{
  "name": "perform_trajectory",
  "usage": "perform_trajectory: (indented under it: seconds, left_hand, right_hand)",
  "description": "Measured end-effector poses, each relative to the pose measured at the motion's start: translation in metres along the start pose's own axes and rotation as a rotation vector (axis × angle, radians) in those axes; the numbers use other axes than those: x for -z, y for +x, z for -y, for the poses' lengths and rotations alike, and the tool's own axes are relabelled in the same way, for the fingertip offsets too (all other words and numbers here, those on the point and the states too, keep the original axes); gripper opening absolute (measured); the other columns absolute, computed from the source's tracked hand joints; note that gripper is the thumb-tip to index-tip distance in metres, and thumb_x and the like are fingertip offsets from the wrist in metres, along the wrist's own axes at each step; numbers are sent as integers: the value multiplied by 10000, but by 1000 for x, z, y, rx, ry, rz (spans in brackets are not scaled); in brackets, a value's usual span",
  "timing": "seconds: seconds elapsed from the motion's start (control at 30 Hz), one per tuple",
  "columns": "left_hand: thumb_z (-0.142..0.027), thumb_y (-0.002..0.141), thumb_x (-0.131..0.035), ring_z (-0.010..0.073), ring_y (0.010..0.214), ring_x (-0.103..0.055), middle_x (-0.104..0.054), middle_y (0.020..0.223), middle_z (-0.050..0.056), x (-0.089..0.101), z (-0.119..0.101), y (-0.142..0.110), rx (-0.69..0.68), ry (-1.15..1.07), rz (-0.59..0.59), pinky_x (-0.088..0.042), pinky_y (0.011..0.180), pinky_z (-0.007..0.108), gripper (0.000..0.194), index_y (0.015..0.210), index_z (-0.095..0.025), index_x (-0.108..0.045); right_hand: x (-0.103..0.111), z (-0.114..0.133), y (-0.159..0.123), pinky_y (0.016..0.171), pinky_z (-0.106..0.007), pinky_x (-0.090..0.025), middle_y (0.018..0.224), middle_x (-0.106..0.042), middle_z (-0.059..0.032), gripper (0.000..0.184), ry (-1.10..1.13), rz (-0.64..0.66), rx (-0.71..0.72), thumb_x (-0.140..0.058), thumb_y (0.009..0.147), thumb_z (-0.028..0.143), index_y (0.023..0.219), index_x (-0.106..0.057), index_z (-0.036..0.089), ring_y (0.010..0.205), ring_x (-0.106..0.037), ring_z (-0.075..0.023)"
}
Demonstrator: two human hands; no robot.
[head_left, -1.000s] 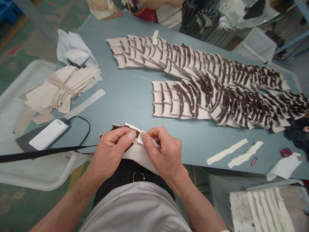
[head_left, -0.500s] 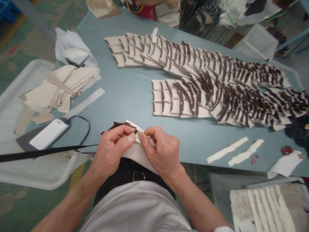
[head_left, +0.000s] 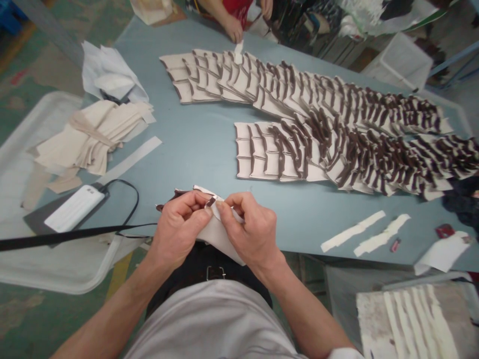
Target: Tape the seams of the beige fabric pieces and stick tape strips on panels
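Both hands are pinching the cream piece, left hand and right hand nearly touching at its dark edging, right by the surface's near edge; I'd keep those pinches close and the pull light so it doesn't skew. Beyond there's decent bare room, boxed in by the white device leftward, overlapping rows ahead-right, then a co-worker's hand at the far edge

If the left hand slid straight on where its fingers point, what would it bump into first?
Probably the right hand, just ahead of the left hand. Both pinch a pale piece, so a bit of that may come between; depth is hard to judge.
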State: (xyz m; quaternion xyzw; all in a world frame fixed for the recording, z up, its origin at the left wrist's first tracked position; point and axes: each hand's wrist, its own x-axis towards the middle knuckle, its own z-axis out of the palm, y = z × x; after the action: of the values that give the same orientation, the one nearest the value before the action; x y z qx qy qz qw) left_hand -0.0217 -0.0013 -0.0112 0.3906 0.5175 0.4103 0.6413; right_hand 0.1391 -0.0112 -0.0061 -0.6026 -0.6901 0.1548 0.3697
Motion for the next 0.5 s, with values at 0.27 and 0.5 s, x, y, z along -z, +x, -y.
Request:
perform_trajectory:
  seconds: [0.27, 0.5]
  left_hand:
    - [-267, 752, -711, 121, 569, -520, -673, 673, -22, -7, -12, 2, -17, 126, -52, -400, 539, 229, 92, 783, -180, -713]
    - [-272, 754, -690, 124, 551, -517, -684, 669, -17, -5, -16, 3, -34, 183, -44, -402, 530, 241, 88, 769, -186, -698]
  right_hand:
    - [1, 5, 8, 526, -224, -358, 547, -534, 79, 229, 325, 72, -291, -639, 937, 345, 755, -592, 215, 465, -464, -79]
    - [3, 5, 15, 518, -241, -327, 548, -500, 86, 251, 482, 212, -474, -630, 874, 413, 730, -556, 222, 486, -411, -82]
